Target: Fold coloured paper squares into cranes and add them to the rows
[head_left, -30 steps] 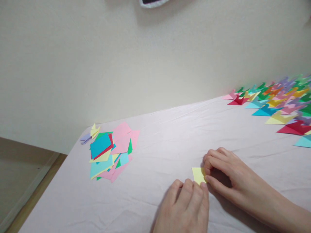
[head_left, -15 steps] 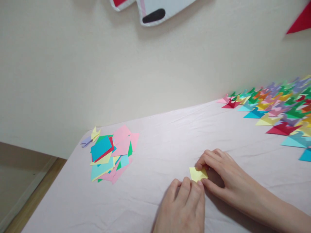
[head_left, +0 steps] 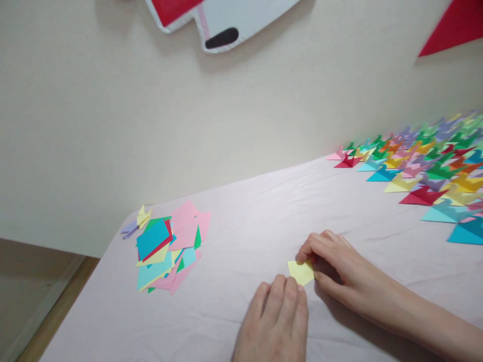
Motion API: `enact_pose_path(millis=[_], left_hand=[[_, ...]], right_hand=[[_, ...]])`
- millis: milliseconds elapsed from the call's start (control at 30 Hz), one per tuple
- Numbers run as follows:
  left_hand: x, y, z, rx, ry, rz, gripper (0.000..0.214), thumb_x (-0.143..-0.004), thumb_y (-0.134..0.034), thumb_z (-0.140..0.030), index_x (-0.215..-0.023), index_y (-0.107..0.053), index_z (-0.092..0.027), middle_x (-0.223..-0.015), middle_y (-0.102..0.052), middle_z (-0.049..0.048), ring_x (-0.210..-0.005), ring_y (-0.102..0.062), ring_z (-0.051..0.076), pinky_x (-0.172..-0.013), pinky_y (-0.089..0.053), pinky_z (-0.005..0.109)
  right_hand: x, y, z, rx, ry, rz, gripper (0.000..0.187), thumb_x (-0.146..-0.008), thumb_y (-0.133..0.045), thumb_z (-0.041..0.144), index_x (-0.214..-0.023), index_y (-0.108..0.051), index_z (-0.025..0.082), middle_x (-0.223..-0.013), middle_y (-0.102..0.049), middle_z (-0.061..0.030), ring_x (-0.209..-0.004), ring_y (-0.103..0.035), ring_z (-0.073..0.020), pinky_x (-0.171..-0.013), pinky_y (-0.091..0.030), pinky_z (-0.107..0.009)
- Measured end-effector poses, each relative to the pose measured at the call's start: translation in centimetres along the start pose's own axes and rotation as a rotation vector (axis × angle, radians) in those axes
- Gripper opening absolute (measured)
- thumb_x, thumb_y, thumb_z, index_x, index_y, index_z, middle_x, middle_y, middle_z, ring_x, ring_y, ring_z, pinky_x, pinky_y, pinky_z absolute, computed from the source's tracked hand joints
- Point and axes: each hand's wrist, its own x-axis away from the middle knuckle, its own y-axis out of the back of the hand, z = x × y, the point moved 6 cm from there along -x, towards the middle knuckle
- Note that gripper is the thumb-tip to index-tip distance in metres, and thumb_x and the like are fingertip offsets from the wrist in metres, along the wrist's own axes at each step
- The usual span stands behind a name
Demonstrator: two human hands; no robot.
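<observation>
L fingers [head_left: 278,296] together, grip unclear, R fingers [head_left: 319,245] apart, on yellow ppr [head_left: 300,272]; sheet pile [head_left: 153,240] far L, ppr birds [head_left: 423,195] R.

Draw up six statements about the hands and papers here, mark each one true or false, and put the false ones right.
1. The left hand and the right hand are both at a yellow sheet. True.
2. The yellow sheet lies on top of a pile. False: it lies on the pale cloth, apart from the loose papers.
3. Many folded birds stand at the right of the picture. True.
4. Every one of the folded birds is red. False: they come in several colours, green, blue and yellow among them.
5. A yellow folded piece and a purple folded piece lie beside the loose papers. True.
6. The loose papers lie to the right of both hands. False: they lie to the left of both.
</observation>
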Motion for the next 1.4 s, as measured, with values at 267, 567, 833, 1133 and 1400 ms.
enact_pose_path(millis=[267,567,833,1133,1400], left_hand=[[-0.9,-0.6,0.3,0.098,-0.027,0.061,0.023,-0.09,-0.048,-0.022,-0.105,-0.063,-0.014,-0.136,-0.058,0.0102,-0.133,-0.042,0.023,-0.1,-0.044,0.036],[-1.1,-0.1,-0.2,0.221,0.143,0.251,0.037,-0.085,-0.063,-0.026,-0.119,-0.054,-0.016,-0.101,-0.058,0.0082,-0.093,-0.055,0.026,-0.079,-0.051,0.042],[-3.0,0.8,1.2,0.44,0.153,0.263,0.018,-0.083,-0.062,-0.012,-0.098,-0.053,-0.017,-0.105,-0.059,0.0068,-0.095,-0.053,0.025,-0.082,-0.048,0.043],[-2.4,1.2,1.9,0.448,0.161,0.23,0.02,-0.084,-0.068,-0.024,-0.098,-0.056,-0.017,-0.104,-0.059,0.0066,-0.093,-0.053,0.025,-0.078,-0.047,0.041],[-2.2,1.3,2.6,0.628,0.184,0.076,0.008,-0.094,-0.054,-0.013,-0.088,-0.056,-0.018,-0.093,-0.064,0.0032,-0.087,-0.053,0.02,-0.075,-0.043,0.036]], right_hand=[[0.1,1.5,0.7,-0.152,0.012,-0.062,0.031,-0.071,-0.045,-0.001,-0.089,-0.054,0.022,-0.089,-0.059,-0.0016,-0.086,-0.055,-0.0196,-0.077,-0.046,-0.033],[0.2,1.4,2.4,0.05,0.059,-0.059,0.02,-0.083,-0.052,0.002,-0.078,-0.06,0.02,-0.089,-0.063,-0.0038,-0.088,-0.052,-0.022,-0.079,-0.042,-0.038],[0.9,0.3,1.8,0.017,0.092,0.035,0.024,-0.074,-0.055,-0.002,-0.077,-0.063,0.021,-0.085,-0.064,-0.0019,-0.089,-0.053,-0.0216,-0.078,-0.042,-0.036],[0.9,-0.4,1.2,-0.018,0.113,0.014,0.02,-0.087,-0.054,0.007,-0.08,-0.066,0.022,-0.085,-0.065,-0.0028,-0.088,-0.053,-0.0214,-0.077,-0.043,-0.036],[1.2,-0.1,1.4,-0.004,0.129,0.045,0.018,-0.084,-0.058,0.009,-0.082,-0.066,0.024,-0.086,-0.065,-0.0024,-0.088,-0.054,-0.0219,-0.079,-0.043,-0.036]])
